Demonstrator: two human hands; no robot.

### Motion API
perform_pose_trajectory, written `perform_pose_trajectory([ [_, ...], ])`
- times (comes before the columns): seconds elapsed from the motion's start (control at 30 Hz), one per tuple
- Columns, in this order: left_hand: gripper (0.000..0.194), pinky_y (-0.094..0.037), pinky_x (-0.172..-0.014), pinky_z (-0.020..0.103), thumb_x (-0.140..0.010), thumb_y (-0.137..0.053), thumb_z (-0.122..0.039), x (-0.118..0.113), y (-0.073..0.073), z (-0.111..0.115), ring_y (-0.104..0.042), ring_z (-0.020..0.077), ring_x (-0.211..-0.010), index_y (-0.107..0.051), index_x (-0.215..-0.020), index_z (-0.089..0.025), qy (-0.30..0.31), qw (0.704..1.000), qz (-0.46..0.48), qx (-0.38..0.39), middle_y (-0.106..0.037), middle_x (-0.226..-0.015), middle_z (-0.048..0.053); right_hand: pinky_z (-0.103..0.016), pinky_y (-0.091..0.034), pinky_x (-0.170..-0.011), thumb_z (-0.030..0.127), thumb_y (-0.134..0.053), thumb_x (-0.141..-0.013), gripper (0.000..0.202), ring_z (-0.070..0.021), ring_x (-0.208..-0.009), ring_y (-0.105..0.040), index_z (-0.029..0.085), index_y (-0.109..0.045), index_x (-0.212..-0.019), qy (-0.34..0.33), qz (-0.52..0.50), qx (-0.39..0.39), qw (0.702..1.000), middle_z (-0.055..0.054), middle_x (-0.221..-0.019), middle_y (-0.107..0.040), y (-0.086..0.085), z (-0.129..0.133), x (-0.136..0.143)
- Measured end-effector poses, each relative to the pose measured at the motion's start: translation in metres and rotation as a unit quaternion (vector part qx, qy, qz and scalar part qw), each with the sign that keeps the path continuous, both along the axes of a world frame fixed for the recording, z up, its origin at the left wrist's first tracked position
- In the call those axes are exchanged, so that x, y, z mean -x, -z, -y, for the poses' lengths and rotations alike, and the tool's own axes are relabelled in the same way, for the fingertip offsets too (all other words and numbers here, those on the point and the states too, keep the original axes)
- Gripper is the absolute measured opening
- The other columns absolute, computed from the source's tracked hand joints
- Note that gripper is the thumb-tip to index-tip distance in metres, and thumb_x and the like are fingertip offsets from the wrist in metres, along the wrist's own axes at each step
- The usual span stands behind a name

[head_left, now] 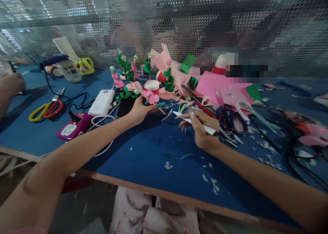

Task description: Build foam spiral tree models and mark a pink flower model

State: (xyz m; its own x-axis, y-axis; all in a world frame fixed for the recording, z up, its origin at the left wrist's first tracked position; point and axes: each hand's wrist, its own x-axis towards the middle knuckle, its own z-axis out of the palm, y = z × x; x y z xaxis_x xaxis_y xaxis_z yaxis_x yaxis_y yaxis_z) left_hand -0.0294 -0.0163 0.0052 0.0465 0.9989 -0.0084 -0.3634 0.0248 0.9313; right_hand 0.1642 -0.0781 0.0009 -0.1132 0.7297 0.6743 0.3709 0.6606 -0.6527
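Observation:
My left hand [139, 111] is closed around a small craft piece at the middle of the table: a thin stick with a curled pink paper strip [150, 97]. A teal bit [160, 104] shows by its fingertips. In my right hand [203, 129] is a white pen [209, 129] with a dark end, its pointed tip toward the left hand. Behind the left hand stands a red and white paper cup [152, 87]. Around it are sticks wound with green paper curls [169, 81] and pink ones [117, 80], topped with pale buds.
Scissors [50, 110] lie left, near a white power bank [101, 102] and purple box [74, 126] with cables. Dark blue-handled scissors [230, 119] and pink paper [215, 87] lie right. Paper scraps [214, 186] litter the front. Another person's hand [11, 85] is far left.

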Motion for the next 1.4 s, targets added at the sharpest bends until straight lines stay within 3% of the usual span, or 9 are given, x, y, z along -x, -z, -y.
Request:
perform_pose_trajectory([
  [0.23, 0.032, -0.055, -0.072, 0.036, -0.058, -0.061, 0.008, 0.0007, -0.0007, -0.0012, -0.063, 0.012, -0.06, -0.048, -0.077, -0.013, -0.007, 1.0, -0.008, 0.002, -0.06, -0.063, -0.003, -0.022, -0.044, -0.052, 0.021, -0.04, -0.088, 0.027, -0.0091, -0.051, -0.057, 0.02, -0.064, -0.074, -0.083, 0.162, -0.094, 0.979, 0.001, -0.056, -0.06, -0.0069, 0.0052, 0.0013],
  [0.43, 0.032, -0.055, -0.07, 0.033, -0.06, -0.06, 0.009, 0.0008, -0.0006, -0.0011, -0.063, 0.0118, -0.059, -0.047, -0.079, -0.013, -0.009, 1.0, 0.001, 0.006, -0.06, -0.062, -0.003, -0.023, -0.045, -0.052, 0.019, -0.043, -0.087, 0.022, -0.0108, -0.054, -0.059, 0.019, -0.061, -0.075, 0.019, 0.084, -0.052, 0.995, 0.0, -0.059, -0.06, -0.0078, 0.0033, 0.0036],
  [0.63, 0.032, -0.054, -0.073, 0.035, -0.06, -0.06, 0.009, 0.0003, 0.0005, -0.0018, -0.063, 0.0128, -0.063, -0.049, -0.08, -0.013, -0.014, 1.0, -0.009, 0.016, -0.06, -0.065, -0.001, -0.024, -0.044, -0.05, 0.021, -0.04, -0.086, 0.024, -0.0109, -0.05, -0.056, 0.02, -0.062, -0.075, -0.062, 0.184, -0.113, 0.974, 0.0, -0.058, -0.061, -0.0099, 0.0041, 0.002],
  [0.83, 0.032, -0.054, -0.076, 0.038, -0.061, -0.061, 0.008, -0.0003, 0.0006, -0.0022, -0.064, 0.0142, -0.068, -0.049, -0.081, -0.014, -0.013, 1.0, -0.006, 0.02, -0.061, -0.068, -0.001, -0.025, -0.046, -0.054, 0.02, -0.044, -0.086, 0.021, -0.0124, -0.055, -0.059, 0.021, -0.062, -0.076, 0.021, 0.108, -0.06, 0.992, -0.001, -0.061, -0.061, -0.0073, 0.0035, 0.0036],
  [1.07, 0.03, -0.054, -0.075, 0.037, -0.061, -0.06, 0.009, 0.0007, 0.0005, -0.0017, -0.063, 0.0133, -0.066, -0.048, -0.078, -0.014, -0.01, 1.0, -0.009, 0.016, -0.059, -0.065, -0.002, -0.024, -0.044, -0.052, 0.02, -0.044, -0.085, 0.021, -0.011, -0.054, -0.058, 0.022, -0.064, -0.082, -0.05, 0.147, -0.099, 0.983, 0.0, -0.064, -0.063, -0.0055, 0.0023, -0.0011],
  [1.27, 0.029, -0.054, -0.072, 0.033, -0.063, -0.058, 0.009, -0.0011, -0.0023, -0.0004, -0.062, 0.0124, -0.064, -0.05, -0.08, -0.013, -0.015, 0.999, -0.009, 0.027, -0.059, -0.066, -0.001, -0.025, -0.046, -0.052, 0.02, -0.042, -0.086, 0.024, -0.0114, -0.051, -0.056, 0.022, -0.064, -0.078, -0.064, 0.17, -0.088, 0.979, 0.0, -0.061, -0.062, -0.0081, 0.0031, 0.0001],
  [1.4, 0.03, -0.054, -0.072, 0.032, -0.062, -0.058, 0.01, -0.0012, -0.0034, 0.0005, -0.062, 0.0115, -0.063, -0.05, -0.079, -0.013, -0.015, 0.999, -0.003, 0.031, -0.06, -0.066, -0.001, -0.026, -0.048, -0.053, 0.023, -0.043, -0.088, 0.024, -0.0124, -0.054, -0.06, 0.022, -0.067, -0.082, -0.072, 0.121, -0.043, 0.989, -0.001, -0.062, -0.064, -0.0075, 0.0029, 0.0014],
])
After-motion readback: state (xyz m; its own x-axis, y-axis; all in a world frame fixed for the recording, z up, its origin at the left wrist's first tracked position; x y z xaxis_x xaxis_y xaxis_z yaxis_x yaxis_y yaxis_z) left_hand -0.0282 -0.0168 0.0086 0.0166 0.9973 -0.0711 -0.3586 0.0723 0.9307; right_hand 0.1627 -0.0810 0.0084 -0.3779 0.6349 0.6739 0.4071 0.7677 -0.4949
